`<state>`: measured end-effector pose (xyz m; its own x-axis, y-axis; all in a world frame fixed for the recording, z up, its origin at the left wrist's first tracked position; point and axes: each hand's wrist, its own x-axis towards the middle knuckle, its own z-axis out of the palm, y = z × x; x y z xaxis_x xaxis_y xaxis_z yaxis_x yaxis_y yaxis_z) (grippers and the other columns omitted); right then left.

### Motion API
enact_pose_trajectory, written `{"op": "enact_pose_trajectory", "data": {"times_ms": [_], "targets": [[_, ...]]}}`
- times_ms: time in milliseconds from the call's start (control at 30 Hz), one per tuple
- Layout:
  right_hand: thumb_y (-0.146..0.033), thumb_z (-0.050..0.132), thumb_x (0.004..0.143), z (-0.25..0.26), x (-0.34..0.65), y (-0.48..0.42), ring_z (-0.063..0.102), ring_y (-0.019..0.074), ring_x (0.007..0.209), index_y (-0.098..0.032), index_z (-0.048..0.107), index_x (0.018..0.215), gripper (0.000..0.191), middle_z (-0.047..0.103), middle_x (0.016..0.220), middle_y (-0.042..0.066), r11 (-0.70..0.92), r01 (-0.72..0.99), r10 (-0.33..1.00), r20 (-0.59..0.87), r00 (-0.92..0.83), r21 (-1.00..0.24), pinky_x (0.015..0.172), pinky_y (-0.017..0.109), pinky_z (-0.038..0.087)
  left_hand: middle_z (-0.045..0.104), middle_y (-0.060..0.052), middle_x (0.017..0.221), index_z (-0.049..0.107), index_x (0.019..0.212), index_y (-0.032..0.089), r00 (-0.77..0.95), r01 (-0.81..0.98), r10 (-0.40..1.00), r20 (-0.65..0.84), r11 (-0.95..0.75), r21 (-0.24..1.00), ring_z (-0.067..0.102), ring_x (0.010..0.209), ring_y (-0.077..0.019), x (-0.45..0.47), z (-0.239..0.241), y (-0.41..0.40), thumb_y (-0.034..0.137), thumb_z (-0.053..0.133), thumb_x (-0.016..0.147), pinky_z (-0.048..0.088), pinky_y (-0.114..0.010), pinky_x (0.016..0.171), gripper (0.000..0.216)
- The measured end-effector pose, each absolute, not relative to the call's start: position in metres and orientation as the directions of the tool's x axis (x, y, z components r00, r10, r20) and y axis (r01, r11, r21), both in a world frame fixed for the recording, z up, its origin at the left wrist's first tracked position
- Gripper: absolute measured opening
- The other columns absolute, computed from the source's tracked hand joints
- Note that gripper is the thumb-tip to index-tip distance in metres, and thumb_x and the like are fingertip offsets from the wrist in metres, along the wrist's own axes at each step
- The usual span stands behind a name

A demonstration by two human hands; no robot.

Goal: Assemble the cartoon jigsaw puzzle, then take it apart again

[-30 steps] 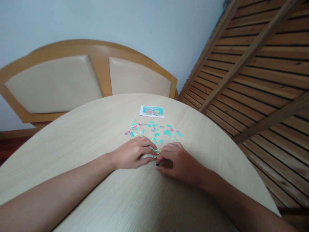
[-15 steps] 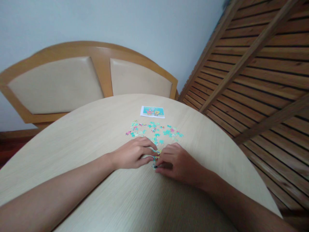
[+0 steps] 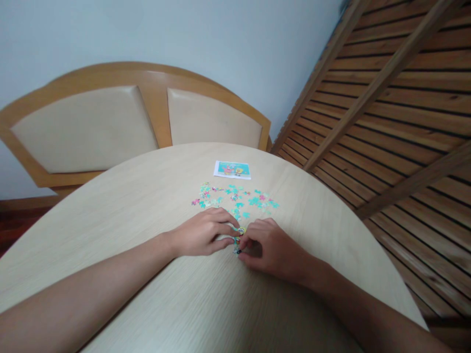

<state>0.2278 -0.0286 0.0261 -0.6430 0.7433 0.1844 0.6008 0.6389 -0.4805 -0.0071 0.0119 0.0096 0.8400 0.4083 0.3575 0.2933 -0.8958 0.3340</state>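
My left hand (image 3: 200,235) and my right hand (image 3: 270,247) rest on the round pale wooden table (image 3: 147,206), fingertips meeting over a small joined cluster of puzzle pieces (image 3: 238,239). Both hands have curled fingers pinching at that cluster. Beyond the hands lie several loose turquoise and pink puzzle pieces (image 3: 235,198), spread in a band. Farther back lies a small reference picture card (image 3: 232,169) with a turquoise cartoon image.
A wooden bench back with two beige padded panels (image 3: 110,122) curves behind the table against a pale blue wall. To the right leans a slatted wooden frame (image 3: 386,98). The table's right edge falls away near the slats.
The hands stay at the same spot; my right fingers have shifted slightly on the cluster. The view has barely moved.
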Motion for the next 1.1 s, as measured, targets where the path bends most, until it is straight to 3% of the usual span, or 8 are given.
{"op": "enact_pose_trajectory", "data": {"times_ms": [533, 767, 1100], "targets": [[-0.020, 0.079, 0.073, 0.0232, 0.2278, -0.0281, 0.062, 0.0160, 0.078, -0.020, 0.069, 0.079, 0.011, 0.067, 0.075, -0.003, 0.638, 0.588, 0.742, 0.195, -0.641, -0.497, 0.085, 0.034, 0.037, 0.069, -0.008, 0.115, 0.070, 0.113, 0.022, 0.840, 0.300, 0.414, 0.351, -0.893, 0.336, 0.063, 0.108, -0.0234, -0.0073, 0.0102, 0.0114, 0.024, 0.058, 0.096, 0.047, -0.040, 0.096, 0.021], [-0.024, 0.080, 0.074, 0.0270, 0.2299, -0.0289, 0.063, 0.0180, 0.083, -0.020, 0.071, 0.087, 0.017, 0.068, 0.081, -0.001, 0.624, 0.609, 0.753, 0.167, -0.636, -0.490, 0.087, 0.035, 0.037, 0.069, -0.007, 0.116, 0.071, 0.111, 0.023, 0.839, 0.308, 0.419, 0.347, -0.891, 0.332, 0.063, 0.108, -0.0234, -0.0067, 0.0096, 0.0118, 0.024, 0.059, 0.096, 0.047, -0.040, 0.096, 0.019], [-0.016, 0.074, 0.074, 0.0266, 0.2284, -0.0283, 0.062, 0.0159, 0.082, -0.020, 0.068, 0.080, 0.009, 0.068, 0.077, -0.003, 0.627, 0.585, 0.735, 0.143, -0.662, -0.514, 0.088, 0.035, 0.034, 0.069, -0.008, 0.116, 0.070, 0.114, 0.022, 0.837, 0.307, 0.421, 0.349, -0.890, 0.337, 0.062, 0.108, -0.0235, -0.0065, 0.0092, 0.0113, 0.025, 0.059, 0.096, 0.047, -0.040, 0.096, 0.022]]}}
